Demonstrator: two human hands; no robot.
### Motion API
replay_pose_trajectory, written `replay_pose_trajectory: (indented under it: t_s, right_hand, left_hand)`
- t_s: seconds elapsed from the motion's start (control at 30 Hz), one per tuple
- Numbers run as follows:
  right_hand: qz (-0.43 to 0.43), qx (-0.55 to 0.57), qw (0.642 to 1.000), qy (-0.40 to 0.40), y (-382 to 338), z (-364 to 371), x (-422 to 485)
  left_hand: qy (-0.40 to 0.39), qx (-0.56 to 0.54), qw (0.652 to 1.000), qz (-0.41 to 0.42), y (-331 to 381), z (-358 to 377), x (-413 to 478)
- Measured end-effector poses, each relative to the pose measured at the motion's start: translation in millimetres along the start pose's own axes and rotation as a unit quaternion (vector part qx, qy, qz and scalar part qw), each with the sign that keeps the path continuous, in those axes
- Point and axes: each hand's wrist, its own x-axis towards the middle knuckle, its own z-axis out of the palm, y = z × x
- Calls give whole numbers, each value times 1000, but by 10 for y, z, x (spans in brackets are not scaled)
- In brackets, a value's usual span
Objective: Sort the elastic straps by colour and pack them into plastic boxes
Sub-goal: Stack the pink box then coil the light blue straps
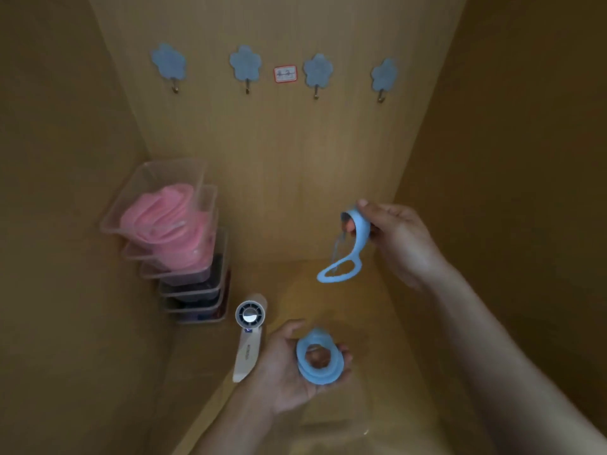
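Our left hand (285, 372) lies palm up, fingers curled round a coiled blue strap (320, 359); our right hand (397, 238) pinches a hanging blue strap (357, 244) by its top, loop dangling; at left, stacked clear boxes (193, 292) hold pink straps (164, 221); a small fan (249, 336) lies near them.

Before you, the wooden floor (328, 290) of the cabinet compartment carries three items. In its rear left corner, close to the left wall (65, 224), stands a stack of clear plastic boxes (193, 292), only the lowest resting on the floor itself; the top box is filled with pink straps (164, 218), while those below hold darker contents that are too dim to identify. Just right of the stack lies a white handheld fan (249, 336), round head toward the back wall (279, 159) and handle toward you, and nearer you a faint clear box (338, 418) rests on the floor, its outline hard to trace.
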Motion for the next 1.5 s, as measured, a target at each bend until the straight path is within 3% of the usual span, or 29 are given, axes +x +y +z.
replay_pose_trajectory:
  t_s: [0.13, 0.3, 0.47, 0.67, 0.87, 1.0, 1.27, 1.43, 1.5]
  right_hand:
    - [-86, 27, 996, -6, -104, 66, -397]
    - [-120, -84, 989, 11, 274, 151, -1166]
    - [-117, -157, 980, 28, 646, 186, -1660]
    - [-70, -27, 994, 82, 572, 104, -1609]
    - [-66, 98, 992, 47, 590, 51, -1511]
    - [-43, 180, 980, 71, 561, 25, -1498]
    - [-59, 218, 974, 32, 697, -176, -1579]
    - [-30, 228, 967, 109, 1046, -375, -1710]
    - [31, 226, 967, 110, 1206, -433, -1761]
  left_hand:
    - [-32, -75, 997, 12, 26, 149, 179]
    - [-116, -119, 985, 33, 123, 337, 230]
    - [-58, -58, 996, 38, 69, 402, 167]
    - [-62, -58, 996, 2, -19, 247, 182]
    - [-107, -86, 990, -26, -90, 190, 116]
    - [-99, -84, 991, -20, -105, 97, 108]
    - [-60, -46, 994, 75, 49, 130, 74]
    - [-64, -46, 991, 106, 230, 117, -12]
    - [-80, -22, 989, 119, 304, 128, -73]
